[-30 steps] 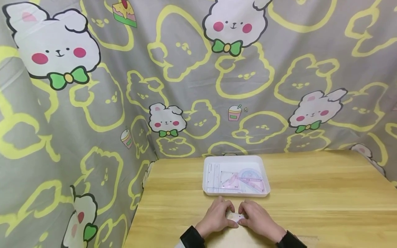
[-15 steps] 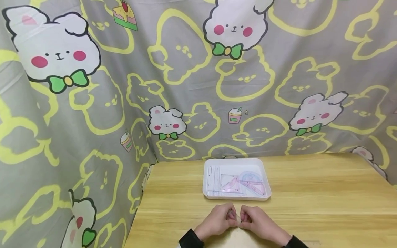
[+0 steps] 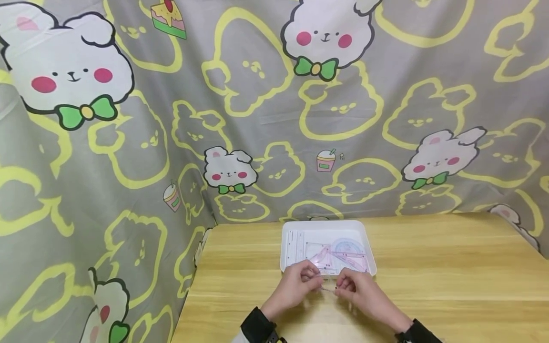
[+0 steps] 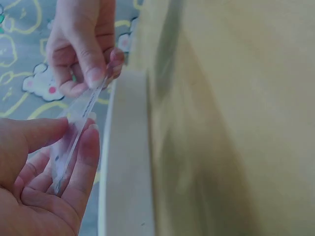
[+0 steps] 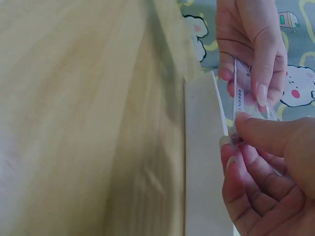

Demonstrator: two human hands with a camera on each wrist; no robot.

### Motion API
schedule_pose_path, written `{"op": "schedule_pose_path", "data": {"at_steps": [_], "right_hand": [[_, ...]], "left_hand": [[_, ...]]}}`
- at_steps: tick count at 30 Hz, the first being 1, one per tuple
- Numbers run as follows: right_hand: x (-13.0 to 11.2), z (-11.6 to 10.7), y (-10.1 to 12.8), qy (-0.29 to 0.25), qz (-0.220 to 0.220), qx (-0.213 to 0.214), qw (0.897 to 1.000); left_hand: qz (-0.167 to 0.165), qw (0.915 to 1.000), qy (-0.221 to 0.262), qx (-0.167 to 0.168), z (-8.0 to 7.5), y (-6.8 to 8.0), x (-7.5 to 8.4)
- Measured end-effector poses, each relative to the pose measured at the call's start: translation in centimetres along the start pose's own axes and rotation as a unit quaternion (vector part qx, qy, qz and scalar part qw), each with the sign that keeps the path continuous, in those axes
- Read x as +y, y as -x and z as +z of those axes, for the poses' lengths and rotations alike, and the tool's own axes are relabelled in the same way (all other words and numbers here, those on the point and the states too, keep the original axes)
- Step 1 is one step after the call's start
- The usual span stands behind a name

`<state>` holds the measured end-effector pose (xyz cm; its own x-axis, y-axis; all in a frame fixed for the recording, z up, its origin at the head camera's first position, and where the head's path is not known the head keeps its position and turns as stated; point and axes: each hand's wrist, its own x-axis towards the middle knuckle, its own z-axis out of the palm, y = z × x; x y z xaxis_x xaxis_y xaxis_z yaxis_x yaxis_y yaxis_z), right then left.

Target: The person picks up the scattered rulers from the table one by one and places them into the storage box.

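Note:
A clear plastic set square, printed along one edge, is held between my two hands just in front of the tray's near side. My left hand pinches one end between thumb and fingers. The other end is pinched by my right hand. In the left wrist view the set square is seen nearly edge-on, tilted, with its lower corner against the left fingers. Letters show on its edge in the right wrist view, where the right thumb covers part of it.
A white tray stands behind the hands, holding clear rulers, pink-tinted set squares and a round-edged protractor. The wooden table extends to both sides. A patterned curtain hangs along the back and left.
Both hands have risen and moved forward from the table in front to the tray's near edge, carrying the set square. They have spread slightly apart, showing more of it between them.

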<state>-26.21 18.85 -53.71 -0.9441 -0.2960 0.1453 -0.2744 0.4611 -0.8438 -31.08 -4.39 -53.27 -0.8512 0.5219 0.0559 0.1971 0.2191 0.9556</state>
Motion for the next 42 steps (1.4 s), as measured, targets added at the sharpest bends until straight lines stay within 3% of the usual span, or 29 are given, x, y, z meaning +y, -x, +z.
{"op": "schedule_pose_path", "data": {"at_steps": [6,14,20,27,38,42], "right_hand": [[0.0,-0.9,-1.5,0.026,-0.021,0.039,0.999],[0.8,-1.4,-4.3,0.064,-0.011,0.066,0.996],[1.6,-1.5,-5.7,0.051,-0.017,0.070,0.996],[2.2,-2.1,-7.1,0.101,-0.017,0.076,0.992],[3.5,-2.6,-8.8,0.115,-0.007,0.059,0.992],[4.0,-2.7,-9.6,0.117,0.003,0.063,0.991]], "left_hand": [[-0.001,0.9996,0.017,0.023,-1.0,-1.9,0.2],[-0.013,0.9984,-0.040,0.038,-2.2,-4.8,0.3],[-0.037,0.9964,-0.045,0.061,-2.9,-5.8,-0.3],[-0.044,0.9950,-0.023,0.087,-2.9,-6.9,-0.7],[-0.054,0.9917,-0.057,0.102,-2.8,-8.9,-2.2],[-0.051,0.9882,-0.092,0.111,-2.9,-9.8,-2.6]]}}
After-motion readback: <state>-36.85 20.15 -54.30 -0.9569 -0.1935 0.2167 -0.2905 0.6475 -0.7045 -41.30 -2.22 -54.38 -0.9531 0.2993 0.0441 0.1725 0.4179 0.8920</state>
